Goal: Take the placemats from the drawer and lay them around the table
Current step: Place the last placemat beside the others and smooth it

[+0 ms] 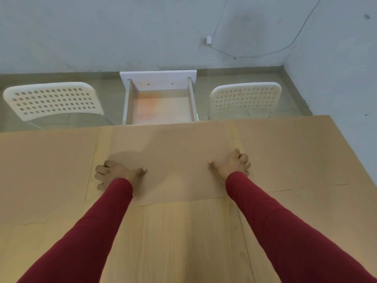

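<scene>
A tan placemat [175, 160] lies flat on the wooden worktop [183, 242], its long axis running left to right at the far edge, before the open, seemingly empty drawer [161, 107]. The left hand [114, 174] and right hand [232, 166] grip its short ends, fingers curled, equally near.

Both arms wore close-fitting long sleeves in dark red, plain and unmarked, without visible seams, buttons or cuffs. Each sleeve ended at the wrist. The left hand [114, 174] and right hand [234, 165] were bare: no gloves, rings, watch or bands were visible.
</scene>
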